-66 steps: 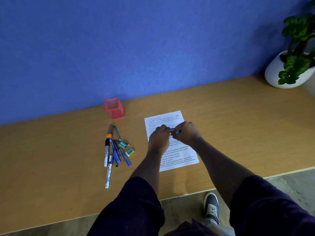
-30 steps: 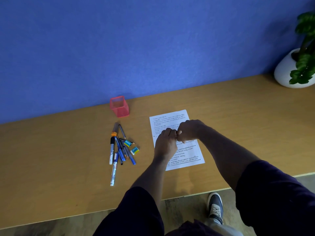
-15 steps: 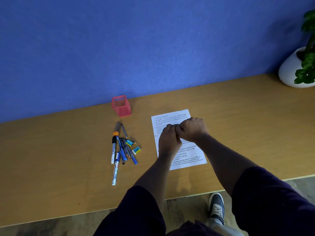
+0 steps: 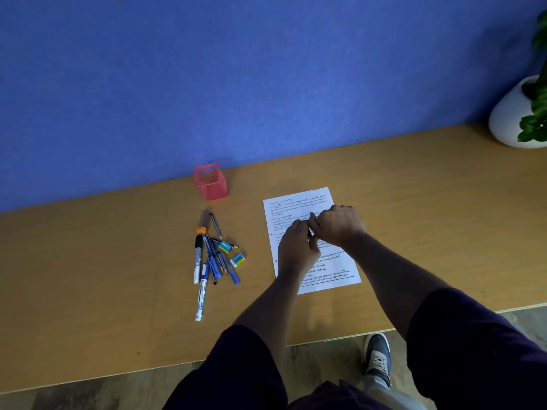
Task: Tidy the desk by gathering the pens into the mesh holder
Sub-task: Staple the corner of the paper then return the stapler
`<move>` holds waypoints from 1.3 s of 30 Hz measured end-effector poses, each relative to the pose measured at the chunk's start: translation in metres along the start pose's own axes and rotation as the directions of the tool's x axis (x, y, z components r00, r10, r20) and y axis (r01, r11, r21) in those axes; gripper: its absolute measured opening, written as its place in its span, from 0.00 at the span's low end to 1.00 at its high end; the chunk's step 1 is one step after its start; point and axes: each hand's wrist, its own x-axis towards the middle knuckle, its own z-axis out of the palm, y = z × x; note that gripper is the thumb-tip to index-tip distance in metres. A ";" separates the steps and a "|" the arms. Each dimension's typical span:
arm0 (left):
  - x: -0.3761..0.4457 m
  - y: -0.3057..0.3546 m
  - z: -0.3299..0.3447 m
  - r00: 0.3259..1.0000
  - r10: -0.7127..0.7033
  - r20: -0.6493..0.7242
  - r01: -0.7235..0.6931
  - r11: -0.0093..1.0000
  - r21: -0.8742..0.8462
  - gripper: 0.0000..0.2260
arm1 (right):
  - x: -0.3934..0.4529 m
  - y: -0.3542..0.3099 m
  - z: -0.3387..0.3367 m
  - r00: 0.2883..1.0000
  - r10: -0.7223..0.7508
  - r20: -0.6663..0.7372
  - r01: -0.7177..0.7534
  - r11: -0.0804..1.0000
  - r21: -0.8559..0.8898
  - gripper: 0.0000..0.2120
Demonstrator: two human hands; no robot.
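Note:
A pink mesh holder (image 4: 210, 183) stands empty near the blue wall. In front of it lies a loose pile of pens and markers (image 4: 211, 258), with a white marker (image 4: 201, 300) nearest me. My left hand (image 4: 297, 247) and my right hand (image 4: 339, 224) meet over a printed sheet of paper (image 4: 331, 273), fingertips pinched together. Only a sliver of a thin pen (image 4: 310, 231) shows between them; the fingers hide the rest.
Two small teal and yellow erasers (image 4: 225, 247) (image 4: 237, 259) lie by the pile. A white pot with a green plant (image 4: 509, 119) stands at the far right of the wooden desk (image 4: 414, 202). My shoe (image 4: 377, 359) is on the floor below the front edge.
Earlier a teal pen showed between my hands; now my fingers cover nearly all of it. My hands have stayed together over the paper. The pile and holder have not moved.

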 end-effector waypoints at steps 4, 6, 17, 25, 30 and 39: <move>0.000 0.000 0.005 1.000 -0.016 0.011 0.016 0.999 -0.036 0.04 | 0.002 -0.003 -0.001 0.995 0.090 0.042 -0.092 0.995 0.040 0.24; 0.000 0.002 0.008 1.000 -0.010 0.019 0.011 0.999 -0.046 0.04 | 0.002 -0.004 -0.001 0.986 0.156 0.054 -0.159 0.986 0.058 0.23; 0.006 0.001 0.009 1.000 0.005 0.021 -0.005 0.999 -0.036 0.03 | -0.001 0.000 0.004 0.987 0.158 -0.020 -0.158 0.987 0.016 0.27; 0.006 -0.001 0.011 0.999 -0.015 0.036 0.017 0.999 -0.049 0.04 | 0.001 -0.001 0.004 0.994 0.109 0.017 -0.108 0.993 -0.055 0.28; 0.002 -0.004 0.010 0.999 -0.005 0.046 0.007 0.999 -0.039 0.04 | -0.001 -0.003 0.002 0.997 0.075 0.032 -0.074 0.996 -0.055 0.29; -0.008 -0.012 0.010 0.994 0.043 0.098 -0.043 0.999 0.000 0.06 | -0.016 0.004 0.009 0.999 0.002 0.051 0.002 0.997 -0.072 0.30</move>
